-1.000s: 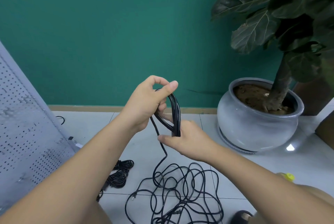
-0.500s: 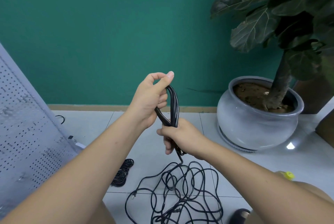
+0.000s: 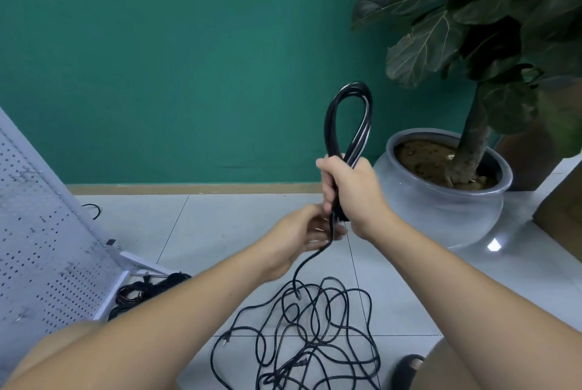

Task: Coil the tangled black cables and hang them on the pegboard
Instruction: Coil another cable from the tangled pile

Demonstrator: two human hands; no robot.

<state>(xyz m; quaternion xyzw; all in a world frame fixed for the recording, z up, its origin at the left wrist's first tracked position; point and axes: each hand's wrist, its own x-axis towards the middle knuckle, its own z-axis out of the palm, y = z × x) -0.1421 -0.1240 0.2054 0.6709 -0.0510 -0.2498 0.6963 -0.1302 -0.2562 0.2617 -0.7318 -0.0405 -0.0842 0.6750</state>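
My right hand is clenched around the base of a black cable coil, whose loops stand upright above my fist. Just below it, my left hand pinches the loose strand running out of the coil. That strand drops to a tangled pile of black cable on the tiled floor between my arms. A white pegboard leans at the left edge, with small hooks on it.
A second bundle of black cable lies at the pegboard's foot. A large grey plant pot with a leafy plant stands at the right against the green wall. A brown box is at the far right. My knees frame the bottom corners.
My right hand has taken over the coil and lifted it higher. My left hand has let go of the coil's top and dropped below to the trailing strand.
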